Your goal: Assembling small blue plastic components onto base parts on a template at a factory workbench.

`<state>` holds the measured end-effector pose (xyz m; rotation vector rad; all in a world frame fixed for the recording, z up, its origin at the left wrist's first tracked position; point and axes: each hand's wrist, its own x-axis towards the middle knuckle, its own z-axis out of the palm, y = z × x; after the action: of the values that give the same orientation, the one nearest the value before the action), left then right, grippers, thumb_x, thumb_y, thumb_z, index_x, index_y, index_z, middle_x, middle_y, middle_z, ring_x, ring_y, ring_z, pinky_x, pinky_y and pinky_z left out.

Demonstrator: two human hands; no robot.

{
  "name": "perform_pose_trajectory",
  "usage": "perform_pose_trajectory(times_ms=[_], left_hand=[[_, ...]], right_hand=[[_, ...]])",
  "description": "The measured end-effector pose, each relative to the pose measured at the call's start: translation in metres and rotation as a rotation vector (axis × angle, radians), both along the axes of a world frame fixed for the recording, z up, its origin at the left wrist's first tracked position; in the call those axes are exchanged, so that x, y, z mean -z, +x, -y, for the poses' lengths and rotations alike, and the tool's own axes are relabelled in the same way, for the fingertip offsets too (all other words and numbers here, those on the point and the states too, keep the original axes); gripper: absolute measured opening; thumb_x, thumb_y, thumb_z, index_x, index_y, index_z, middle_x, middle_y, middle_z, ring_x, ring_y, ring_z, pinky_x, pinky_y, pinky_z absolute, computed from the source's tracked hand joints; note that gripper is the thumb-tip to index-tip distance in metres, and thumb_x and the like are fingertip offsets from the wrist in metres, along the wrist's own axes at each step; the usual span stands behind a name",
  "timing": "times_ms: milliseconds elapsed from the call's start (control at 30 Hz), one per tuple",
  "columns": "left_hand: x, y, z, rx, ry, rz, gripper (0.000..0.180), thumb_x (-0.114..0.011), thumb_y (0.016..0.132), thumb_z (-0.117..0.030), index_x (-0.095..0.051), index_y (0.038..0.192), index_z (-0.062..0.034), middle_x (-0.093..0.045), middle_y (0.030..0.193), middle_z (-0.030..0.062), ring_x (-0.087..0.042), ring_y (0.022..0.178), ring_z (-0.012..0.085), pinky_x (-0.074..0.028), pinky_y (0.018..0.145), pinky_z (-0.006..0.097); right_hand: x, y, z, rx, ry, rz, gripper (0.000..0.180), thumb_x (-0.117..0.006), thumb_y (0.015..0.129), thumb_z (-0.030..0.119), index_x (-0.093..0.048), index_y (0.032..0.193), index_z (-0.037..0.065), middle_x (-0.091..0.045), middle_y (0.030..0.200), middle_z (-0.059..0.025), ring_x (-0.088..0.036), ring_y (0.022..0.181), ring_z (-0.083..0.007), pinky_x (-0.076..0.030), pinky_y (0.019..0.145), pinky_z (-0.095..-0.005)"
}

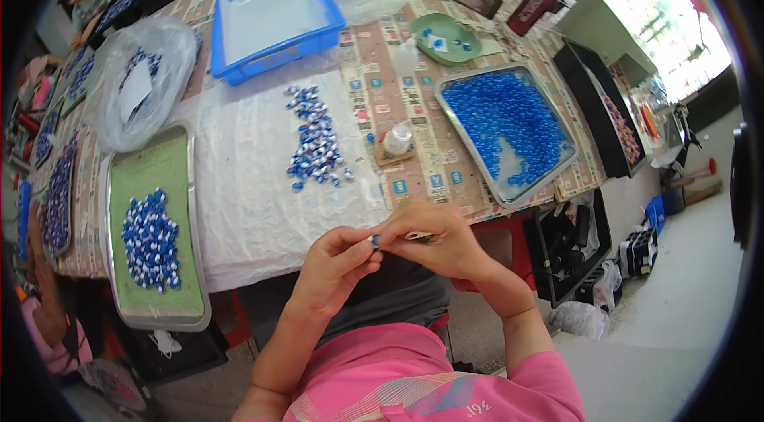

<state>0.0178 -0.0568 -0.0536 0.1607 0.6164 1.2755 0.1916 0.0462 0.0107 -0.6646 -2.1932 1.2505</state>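
Patterned tablecloth; nearside of white sheet, left hand pinches blue bead; right hand meets its right side, grip and axis unclear.

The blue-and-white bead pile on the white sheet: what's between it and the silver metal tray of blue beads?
The head view shows a small white plastic bottle on a tan pad, plus one blue bead.
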Motion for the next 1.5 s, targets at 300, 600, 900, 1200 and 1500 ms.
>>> perform_pose_trajectory(times_ms=[300, 600, 900, 1200, 1500], left_hand=[[-0.034, -0.078, 0.040, -0.647, -0.014, -1.156, 0.014, -0.062, 0.090, 0.000, -0.063, 0.104, 0.0010, -0.065, 0.090, 0.0059, -0.060, 0.076, 0.0113, -0.051, 0.070, 0.025], [-0.019, -0.200, 0.115, -0.712, -0.559, -2.169, 0.024, -0.063, 0.093, -0.006, -0.066, 0.115, 0.0013, -0.068, 0.107, 0.0088, -0.065, 0.095, 0.0206, -0.051, 0.085, 0.031], [-0.034, -0.088, 0.035, -0.795, 0.069, -2.319, 0.021, -0.063, 0.086, 0.004, -0.067, 0.107, 0.0023, -0.064, 0.115, 0.0150, -0.060, 0.110, 0.0304, -0.045, 0.098, 0.041], [-0.022, 0.009, -0.057, -0.440, 0.511, -1.785, 0.024, -0.069, 0.077, 0.004, -0.069, 0.101, -0.0023, -0.062, 0.101, 0.0119, -0.057, 0.096, 0.0302, -0.047, 0.086, 0.038], [-0.002, 0.015, -0.097, -0.363, 0.546, -2.029, 0.019, -0.068, 0.079, -0.002, -0.069, 0.098, -0.0024, -0.060, 0.093, 0.0099, -0.053, 0.091, 0.0295, -0.045, 0.080, 0.041]], right_hand=[[-0.015, 0.100, -0.075, 0.542, 0.315, 0.126, 0.019, -0.070, 0.081, -0.001, -0.073, 0.099, 0.004, -0.072, 0.106, -0.0100, -0.068, 0.096, -0.0233, -0.054, 0.080, -0.0323], [0.001, 0.194, -0.136, 0.708, 0.466, 0.557, 0.017, -0.069, 0.077, -0.002, -0.072, 0.092, 0.004, -0.070, 0.093, -0.0091, -0.064, 0.092, -0.0284, -0.050, 0.083, -0.0391], [0.006, 0.183, -0.134, 0.700, 0.338, 0.488, 0.018, -0.072, 0.075, 0.000, -0.070, 0.093, 0.004, -0.069, 0.096, -0.0093, -0.066, 0.086, -0.0236, -0.052, 0.074, -0.0339], [-0.015, 0.125, -0.070, 0.416, 0.099, 0.105, 0.017, -0.069, 0.081, -0.004, -0.072, 0.097, 0.002, -0.066, 0.101, -0.0067, -0.063, 0.087, -0.0117, -0.051, 0.071, -0.0229], [-0.011, 0.073, -0.041, 0.289, -0.175, 0.092, 0.023, -0.075, 0.081, 0.000, -0.071, 0.104, 0.003, -0.067, 0.100, -0.0035, -0.062, 0.085, -0.0083, -0.049, 0.071, -0.0218]])
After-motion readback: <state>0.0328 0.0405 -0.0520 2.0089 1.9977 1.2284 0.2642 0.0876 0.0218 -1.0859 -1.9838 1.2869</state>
